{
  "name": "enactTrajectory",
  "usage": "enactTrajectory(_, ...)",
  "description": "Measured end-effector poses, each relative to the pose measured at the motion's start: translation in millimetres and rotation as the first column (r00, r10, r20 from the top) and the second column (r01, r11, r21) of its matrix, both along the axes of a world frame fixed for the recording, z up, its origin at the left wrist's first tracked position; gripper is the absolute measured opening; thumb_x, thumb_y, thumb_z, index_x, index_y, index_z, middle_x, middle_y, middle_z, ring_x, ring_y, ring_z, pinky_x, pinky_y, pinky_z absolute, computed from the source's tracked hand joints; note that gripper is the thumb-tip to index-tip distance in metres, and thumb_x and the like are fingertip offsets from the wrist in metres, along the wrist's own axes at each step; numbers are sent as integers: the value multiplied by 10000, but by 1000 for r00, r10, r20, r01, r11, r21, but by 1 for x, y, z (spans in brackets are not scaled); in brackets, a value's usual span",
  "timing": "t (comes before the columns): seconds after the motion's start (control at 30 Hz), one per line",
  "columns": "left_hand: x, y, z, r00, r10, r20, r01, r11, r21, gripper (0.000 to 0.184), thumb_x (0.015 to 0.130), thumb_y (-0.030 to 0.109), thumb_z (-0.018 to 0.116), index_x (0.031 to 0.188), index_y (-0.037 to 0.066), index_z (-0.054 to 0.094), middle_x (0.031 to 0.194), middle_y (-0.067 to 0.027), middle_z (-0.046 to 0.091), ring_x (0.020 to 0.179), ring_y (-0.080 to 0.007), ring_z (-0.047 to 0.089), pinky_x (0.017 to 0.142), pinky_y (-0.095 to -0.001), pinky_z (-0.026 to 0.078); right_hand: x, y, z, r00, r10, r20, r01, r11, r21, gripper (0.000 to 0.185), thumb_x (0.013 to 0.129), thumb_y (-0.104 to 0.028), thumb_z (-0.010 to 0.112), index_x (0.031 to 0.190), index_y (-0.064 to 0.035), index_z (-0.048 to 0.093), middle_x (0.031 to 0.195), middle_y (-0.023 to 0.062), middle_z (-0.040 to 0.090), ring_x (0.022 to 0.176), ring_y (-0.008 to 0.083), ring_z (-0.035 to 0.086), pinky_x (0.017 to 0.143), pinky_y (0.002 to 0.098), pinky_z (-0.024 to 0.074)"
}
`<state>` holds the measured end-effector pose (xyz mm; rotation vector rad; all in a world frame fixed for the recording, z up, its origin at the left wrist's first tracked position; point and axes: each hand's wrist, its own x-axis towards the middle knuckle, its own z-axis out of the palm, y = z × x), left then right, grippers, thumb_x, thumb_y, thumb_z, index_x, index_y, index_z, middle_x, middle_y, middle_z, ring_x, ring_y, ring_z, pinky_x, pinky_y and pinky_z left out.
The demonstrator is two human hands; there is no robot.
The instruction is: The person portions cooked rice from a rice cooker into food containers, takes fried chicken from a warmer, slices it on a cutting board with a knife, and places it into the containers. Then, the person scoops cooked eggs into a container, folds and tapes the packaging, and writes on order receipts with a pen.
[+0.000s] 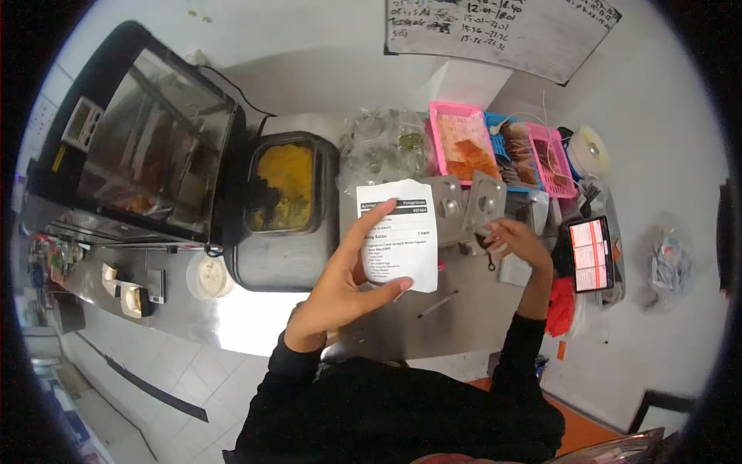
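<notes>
We cannot make out the smallest print on the white paper receipt [400,251], which hides part of the left hand [336,290]. We cannot tell whether the right hand [516,243] touches the silver metal lid [487,197]. We see the black-edged whiteboard [510,42] cropped by the top edge.

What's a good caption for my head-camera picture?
Left hand holds a printed slip above the counter, right hand near metal lids.
</notes>
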<state>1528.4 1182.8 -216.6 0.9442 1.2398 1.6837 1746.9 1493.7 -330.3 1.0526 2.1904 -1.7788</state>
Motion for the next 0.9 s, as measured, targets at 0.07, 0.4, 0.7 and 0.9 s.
enactTrajectory(0.07, 14, 34, 0, 1000, 26, -1, -26, 999, -19, 832, 719, -119, 650, 1429, 92, 272, 1348, -108, 385, 1233, -191, 416, 1000, -320, 381, 13, 57, -14, 999, -46, 14, 44, 995, 92, 351, 958, -294, 475, 1148, -11, 556, 889, 78, 625, 714, 130, 624, 565, 262, 545)
enactTrajectory(0.4, 53, 141, -41, 997, 77, -15, -79, 985, -156, 796, 743, -86, 666, 1418, 74, 276, 1337, -128, 392, 1160, -189, 480, 795, -236, 496, 80, 267, -127, 913, -308, -269, 357, 277, 892, 141, 819, -144, 599, 865, -16, 637, 745, 106, 645, 643, 178, 628, 589, 322, 500)
enactTrajectory(0.7, 56, 163, -69, 965, 255, -52, -260, 926, -275, 813, 711, -70, 680, 1410, 69, 290, 1292, -122, 450, 1152, -203, 491, 955, -325, 436, -5, 310, -191, 847, -356, 395, -227, 430, 874, 157, 757, -118, 611, 880, -40, 668, 922, 174, 665, 845, 328, 655, 717, 430, 519)
enactTrajectory(0.9, 41, 101, -76, 897, 368, -245, -436, 832, -343, 751, 757, -55, 677, 1397, 64, 303, 1288, -115, 441, 1083, -179, 520, 820, -281, 512, 17, 351, -214, 892, -242, 383, -333, 223, 916, 156, 792, -129, 571, 877, -28, 655, 881, 222, 641, 827, 367, 637, 683, 463, 494)
